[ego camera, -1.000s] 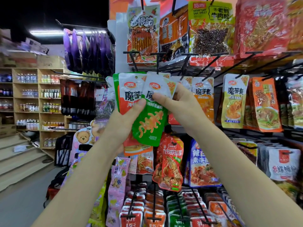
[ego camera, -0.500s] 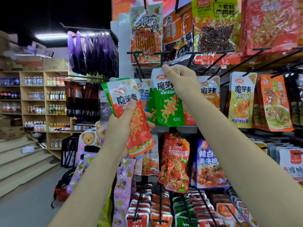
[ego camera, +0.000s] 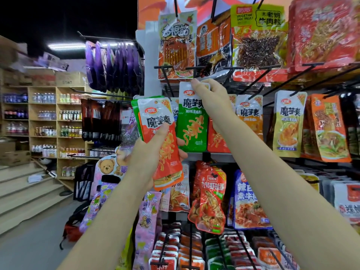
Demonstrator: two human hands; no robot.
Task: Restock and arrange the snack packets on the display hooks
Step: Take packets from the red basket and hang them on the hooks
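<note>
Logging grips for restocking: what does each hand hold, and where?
Right hand pinches the green packet at its top edge; left hand grips the orange packets mid-body.

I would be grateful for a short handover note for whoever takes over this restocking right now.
Right hand pinches the top of a green packet, raised to the black hook; whether it is threaded on cannot be told.
Left hand grips a small stack, an orange packet in front with a green edge behind.
Orange packets already hang behind the green one.
Left: seat the green packet, then hang the stack by flavour.
</note>
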